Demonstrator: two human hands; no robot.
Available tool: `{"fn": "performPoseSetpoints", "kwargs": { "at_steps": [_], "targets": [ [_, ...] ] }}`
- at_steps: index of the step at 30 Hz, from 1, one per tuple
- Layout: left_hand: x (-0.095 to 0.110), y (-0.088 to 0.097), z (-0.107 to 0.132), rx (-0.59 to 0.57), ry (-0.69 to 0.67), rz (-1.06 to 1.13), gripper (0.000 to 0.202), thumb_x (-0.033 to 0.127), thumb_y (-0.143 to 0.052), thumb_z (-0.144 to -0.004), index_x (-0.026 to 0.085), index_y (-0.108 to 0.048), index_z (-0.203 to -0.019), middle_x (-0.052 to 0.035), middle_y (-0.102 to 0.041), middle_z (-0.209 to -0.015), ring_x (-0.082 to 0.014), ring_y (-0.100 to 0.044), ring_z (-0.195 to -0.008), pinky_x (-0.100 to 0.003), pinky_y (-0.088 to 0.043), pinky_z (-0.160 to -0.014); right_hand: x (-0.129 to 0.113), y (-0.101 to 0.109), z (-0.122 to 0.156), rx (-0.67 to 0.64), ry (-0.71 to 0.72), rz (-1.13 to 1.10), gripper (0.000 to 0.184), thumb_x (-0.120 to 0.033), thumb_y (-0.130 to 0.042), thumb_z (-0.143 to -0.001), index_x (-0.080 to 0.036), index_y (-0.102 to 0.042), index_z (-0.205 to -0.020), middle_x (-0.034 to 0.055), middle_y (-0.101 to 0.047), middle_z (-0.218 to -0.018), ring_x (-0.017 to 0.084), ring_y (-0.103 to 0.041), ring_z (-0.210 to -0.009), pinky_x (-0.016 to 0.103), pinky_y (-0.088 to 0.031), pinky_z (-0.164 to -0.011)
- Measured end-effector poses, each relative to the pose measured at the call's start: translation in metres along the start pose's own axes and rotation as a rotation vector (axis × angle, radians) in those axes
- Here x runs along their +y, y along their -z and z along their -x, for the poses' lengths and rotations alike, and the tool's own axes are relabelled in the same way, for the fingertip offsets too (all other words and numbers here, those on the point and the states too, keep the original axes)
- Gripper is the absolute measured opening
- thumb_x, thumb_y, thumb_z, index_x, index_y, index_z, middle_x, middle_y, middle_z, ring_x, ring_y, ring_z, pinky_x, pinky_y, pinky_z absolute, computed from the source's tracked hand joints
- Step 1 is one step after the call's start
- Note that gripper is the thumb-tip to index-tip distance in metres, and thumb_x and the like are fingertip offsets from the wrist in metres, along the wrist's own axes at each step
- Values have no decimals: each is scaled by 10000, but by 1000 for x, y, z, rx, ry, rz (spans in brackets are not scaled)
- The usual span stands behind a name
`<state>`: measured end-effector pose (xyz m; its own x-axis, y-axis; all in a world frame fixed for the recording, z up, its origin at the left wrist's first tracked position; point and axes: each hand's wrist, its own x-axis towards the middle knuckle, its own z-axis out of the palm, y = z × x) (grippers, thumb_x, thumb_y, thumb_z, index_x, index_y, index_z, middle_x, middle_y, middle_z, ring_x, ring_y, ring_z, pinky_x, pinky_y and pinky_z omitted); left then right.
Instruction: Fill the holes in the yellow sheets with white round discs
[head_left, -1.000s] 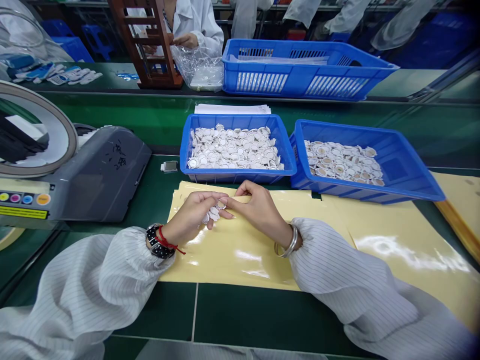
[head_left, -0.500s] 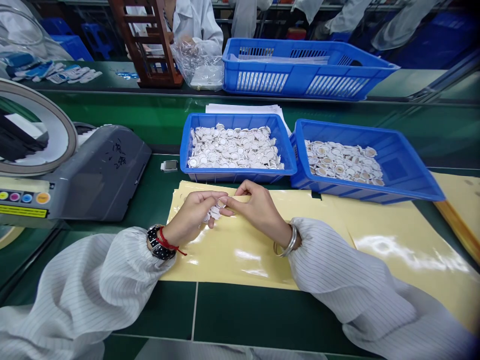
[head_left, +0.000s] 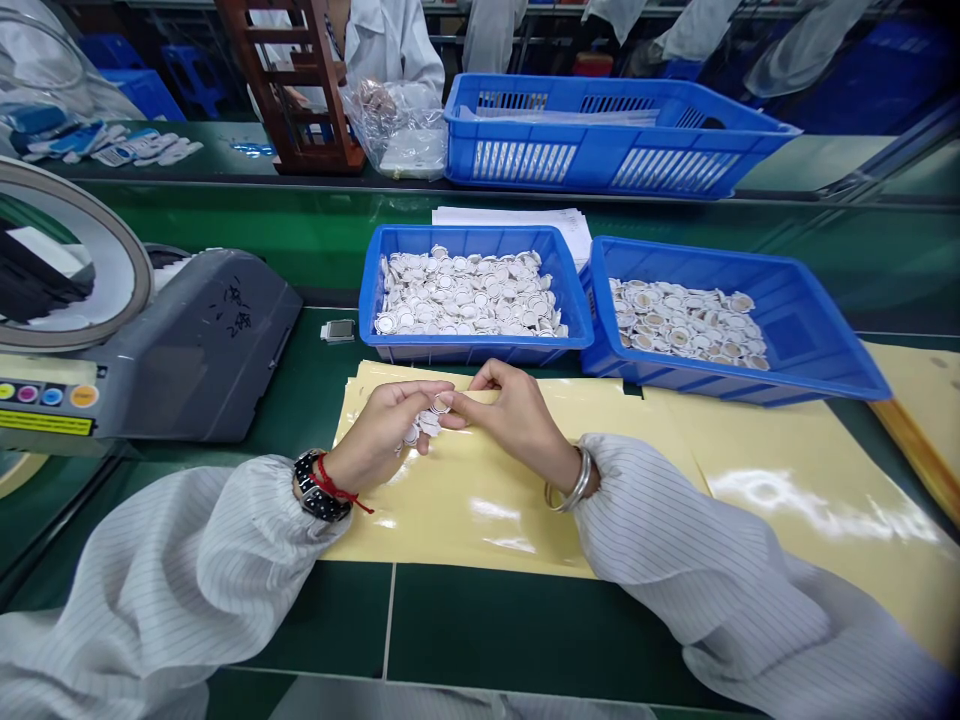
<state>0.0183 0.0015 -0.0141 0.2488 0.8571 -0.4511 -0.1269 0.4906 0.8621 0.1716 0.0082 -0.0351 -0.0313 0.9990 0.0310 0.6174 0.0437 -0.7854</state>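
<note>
My left hand (head_left: 382, 432) is curled round a small bunch of white round discs (head_left: 421, 426), held above a glossy yellow sheet (head_left: 480, 500). My right hand (head_left: 517, 420) meets it from the right, its fingertips pinched on the top disc (head_left: 442, 406) of the bunch. Just behind my hands stands a blue bin (head_left: 474, 345) heaped with white ringed discs. A second blue bin (head_left: 750, 375) to its right holds discs with tan centres.
A grey machine (head_left: 195, 350) with coloured buttons and a large reel sits at the left. White paper sheets (head_left: 525, 218) lie behind the bins. Across the bench are a large blue crate (head_left: 600, 150), a wooden rack (head_left: 300, 90), a plastic bag and another person's hand (head_left: 371, 95).
My hands have hardly moved; the fingers shifted slightly on the discs. The paper sheets behind the bins have slid to the right. The other person's hand has shifted at the plastic bag.
</note>
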Motion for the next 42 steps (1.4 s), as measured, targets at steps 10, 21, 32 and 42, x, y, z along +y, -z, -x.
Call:
{"fn": "performPoseSetpoints", "kwargs": {
  "at_steps": [10, 21, 32, 42],
  "targets": [
    [1, -1, 1, 32, 22, 9, 254, 68, -429, -793, 70, -625, -954, -38, -644, -617, -84, -533, -451, -165, -359, -343, 0, -3, 2, 15, -10, 20, 392, -536, -632, -652, -196, -439, -628, -34, -500, -601, 126, -455, -569, 249, -298, -513],
    [1, 3, -2, -37, 2, 58, 228, 133, -475, -800, 67, -613, -968, -148, -667, -920, -167, -656, -682, -147, -316, -337, -4, 9, 2, 123, 183, 38, 281, -448, -571, -779, -190, -481, -710, -1, -550, -698, 140, -498, -659, 261, -347, -612],
    [-3, 5, 1, -30, -75, -36, 314, 260, -692, -696, 83, -640, -950, -58, -640, -660, -90, -537, -525, -161, -292, -376, 3, -2, 3, 54, 93, -169, 328, -484, -643, -691, -181, -520, -714, -13, -551, -685, 135, -490, -658, 258, -365, -606],
    [0, 6, 1, -143, -23, -5, 478, 256, -669, -715, 102, -534, -1146, 11, -522, -585, -75, -465, -502, -146, -262, -340, -7, 13, -2, -404, 187, -365, 289, -424, -572, -773, -206, -665, -937, 28, -668, -909, 183, -595, -887, 305, -427, -804]
  ]
}}
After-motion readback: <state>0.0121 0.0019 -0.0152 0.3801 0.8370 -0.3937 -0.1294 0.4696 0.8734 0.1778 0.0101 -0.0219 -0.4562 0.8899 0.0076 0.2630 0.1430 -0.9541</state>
